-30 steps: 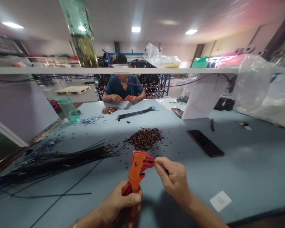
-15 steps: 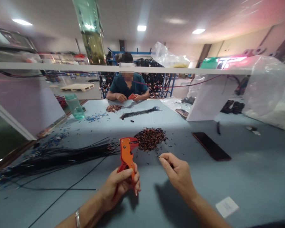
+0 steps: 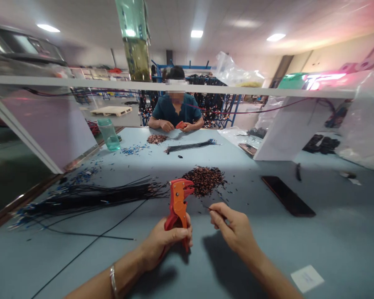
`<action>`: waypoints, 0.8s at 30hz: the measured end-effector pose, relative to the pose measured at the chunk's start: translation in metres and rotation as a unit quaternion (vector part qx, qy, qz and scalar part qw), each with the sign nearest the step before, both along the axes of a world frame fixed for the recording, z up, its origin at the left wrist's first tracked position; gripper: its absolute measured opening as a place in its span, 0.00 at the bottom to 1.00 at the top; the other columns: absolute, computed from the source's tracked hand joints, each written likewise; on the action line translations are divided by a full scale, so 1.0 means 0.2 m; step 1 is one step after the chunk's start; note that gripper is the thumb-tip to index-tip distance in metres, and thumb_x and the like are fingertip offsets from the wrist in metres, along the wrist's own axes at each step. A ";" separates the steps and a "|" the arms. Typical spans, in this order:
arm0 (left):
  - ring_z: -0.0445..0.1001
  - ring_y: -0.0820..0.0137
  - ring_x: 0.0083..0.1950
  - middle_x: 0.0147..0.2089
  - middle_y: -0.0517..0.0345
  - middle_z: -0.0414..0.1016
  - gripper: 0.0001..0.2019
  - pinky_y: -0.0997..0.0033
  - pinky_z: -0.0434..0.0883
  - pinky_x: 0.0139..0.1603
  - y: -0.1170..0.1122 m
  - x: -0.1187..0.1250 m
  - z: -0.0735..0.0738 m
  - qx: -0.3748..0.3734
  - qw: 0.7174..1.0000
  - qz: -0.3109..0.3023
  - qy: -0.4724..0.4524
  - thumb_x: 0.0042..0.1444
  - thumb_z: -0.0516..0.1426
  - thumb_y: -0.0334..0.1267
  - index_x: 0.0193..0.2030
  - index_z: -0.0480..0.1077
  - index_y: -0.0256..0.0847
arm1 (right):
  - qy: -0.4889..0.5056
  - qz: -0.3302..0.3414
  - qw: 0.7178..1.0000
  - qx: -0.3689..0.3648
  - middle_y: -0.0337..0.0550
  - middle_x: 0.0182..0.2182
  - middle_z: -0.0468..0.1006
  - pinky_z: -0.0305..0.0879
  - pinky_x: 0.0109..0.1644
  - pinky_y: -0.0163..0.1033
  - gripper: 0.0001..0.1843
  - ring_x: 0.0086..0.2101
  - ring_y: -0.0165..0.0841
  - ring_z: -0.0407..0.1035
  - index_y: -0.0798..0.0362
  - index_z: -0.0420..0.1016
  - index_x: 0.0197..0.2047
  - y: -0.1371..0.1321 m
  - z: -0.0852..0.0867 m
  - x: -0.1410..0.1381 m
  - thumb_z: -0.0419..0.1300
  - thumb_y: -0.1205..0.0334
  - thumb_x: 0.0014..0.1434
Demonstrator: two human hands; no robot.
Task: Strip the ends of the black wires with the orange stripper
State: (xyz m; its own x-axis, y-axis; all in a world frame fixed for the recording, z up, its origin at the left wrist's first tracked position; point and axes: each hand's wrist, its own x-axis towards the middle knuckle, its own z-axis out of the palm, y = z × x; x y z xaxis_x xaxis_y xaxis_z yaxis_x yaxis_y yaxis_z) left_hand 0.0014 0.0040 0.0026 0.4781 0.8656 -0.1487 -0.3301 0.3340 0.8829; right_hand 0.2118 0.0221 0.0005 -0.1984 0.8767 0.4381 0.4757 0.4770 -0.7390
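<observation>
My left hand (image 3: 171, 240) is closed round the handles of an orange and red wire stripper (image 3: 180, 199), held upright with its jaws pointing right. Just right of it, my right hand (image 3: 233, 228) pinches a thin dark wire (image 3: 207, 207) between thumb and fingertips; only a short tip shows. The wire's tip is apart from the stripper's jaws. Behind the jaws lies a heap of short black and copper-coloured offcuts (image 3: 207, 181). To the left stretches a bundle of black wires (image 3: 102, 200), with loose single wires in front of it.
A phone (image 3: 288, 197) and a white paper square (image 3: 307, 279) lie to the right. Across the table a person (image 3: 177, 109) holds a red tool, near a smaller wire bundle (image 3: 191, 146). A green bottle (image 3: 109, 135) stands back left. A shelf (image 3: 205, 86) spans above.
The whole view has shifted, so the table's things appear farther right. My right hand has come slightly nearer the wire stripper. Both grips look the same.
</observation>
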 end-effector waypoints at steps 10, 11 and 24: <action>0.66 0.70 0.33 0.33 0.58 0.66 0.07 0.69 0.65 0.36 0.02 -0.04 -0.01 0.321 0.890 0.110 0.305 0.57 0.55 0.39 0.38 0.65 0.39 | 0.041 0.038 0.997 -0.048 0.36 0.20 0.71 0.62 0.27 0.32 0.09 0.20 0.29 0.66 0.52 0.72 0.34 -0.03 0.04 -0.02 0.53 0.59 0.63; 0.66 0.70 0.33 0.33 0.58 0.67 0.06 0.69 0.65 0.36 0.02 -0.04 0.00 0.359 0.861 0.117 0.340 0.57 0.54 0.38 0.39 0.64 0.39 | 0.063 0.048 0.993 -0.091 0.34 0.19 0.70 0.61 0.25 0.32 0.10 0.18 0.28 0.65 0.53 0.72 0.34 -0.04 0.04 -0.03 0.53 0.58 0.63; 0.69 0.58 0.40 0.41 0.45 0.70 0.18 0.58 0.69 0.41 0.01 -0.03 -0.04 0.521 0.695 0.072 0.490 0.47 0.53 0.27 0.47 0.61 0.38 | 0.228 0.128 0.934 -0.242 0.35 0.24 0.69 0.60 0.30 0.31 0.14 0.25 0.28 0.60 0.55 0.73 0.30 -0.05 0.01 -0.06 0.61 0.52 0.58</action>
State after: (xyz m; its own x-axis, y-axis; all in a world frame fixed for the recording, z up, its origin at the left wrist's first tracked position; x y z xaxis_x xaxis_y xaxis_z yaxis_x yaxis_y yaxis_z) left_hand -0.0048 0.0050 -0.0049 0.4870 0.7756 0.4015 0.6373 -0.6299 0.4439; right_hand 0.2001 0.0115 0.0028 -0.3187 0.9434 0.0922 -0.0243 0.0891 -0.9957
